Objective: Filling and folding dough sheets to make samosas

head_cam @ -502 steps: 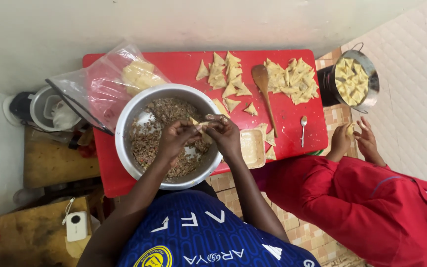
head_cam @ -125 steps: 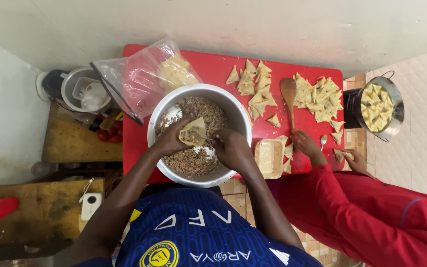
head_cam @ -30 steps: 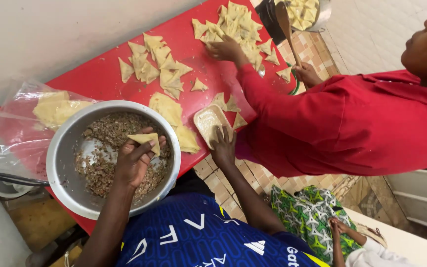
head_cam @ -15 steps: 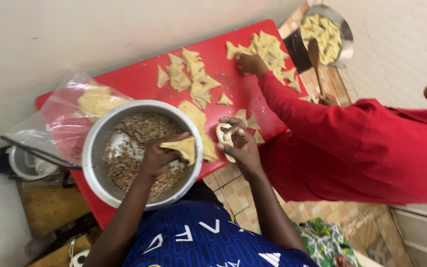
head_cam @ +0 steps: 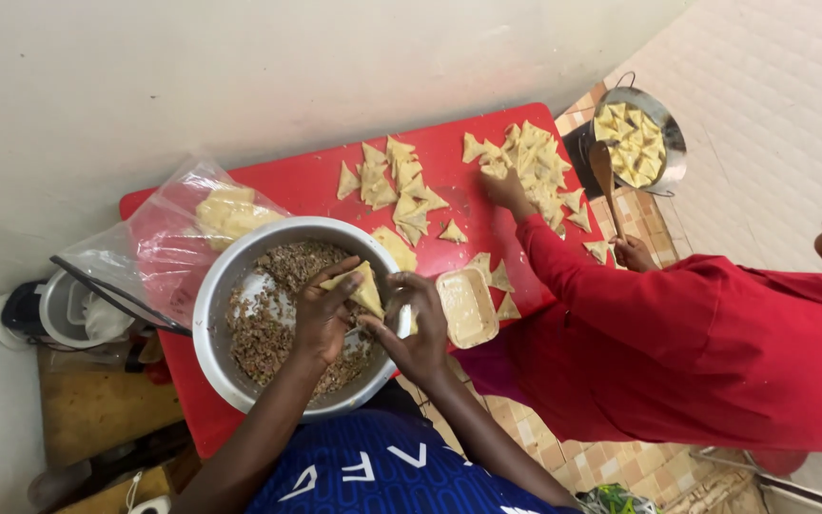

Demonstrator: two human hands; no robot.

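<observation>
Far left: clear plastic bag (head_cam: 159, 243) with pale dough sheets (head_cam: 225, 211) lying on the red table (head_cam: 316, 186), its edge overlapping the rim of the metal bowl (head_cam: 213, 314). Bowl holds minced filling (head_cam: 273, 328), bare metal patch upper left. Left hand (head_cam: 323, 314) over the bowl, fingers curled round a folded pastry cone (head_cam: 359, 287). Right hand (head_cam: 419, 328) just beside it at the bowl's right rim, fingers pinched on the cone's lower edge. Small tray (head_cam: 468, 306) with pale paste touching the right hand's side. Folded triangles (head_cam: 401, 181) scattered mid-table, bigger pile (head_cam: 535, 167) further right under a co-worker's hand (head_cam: 504, 190). Red sleeve (head_cam: 601, 286) blocks the right table edge. Pot (head_cam: 641, 143) off the corner, full of triangles; wooden spoon (head_cam: 606, 176) held beside it. Open table only along the top edge.
</observation>
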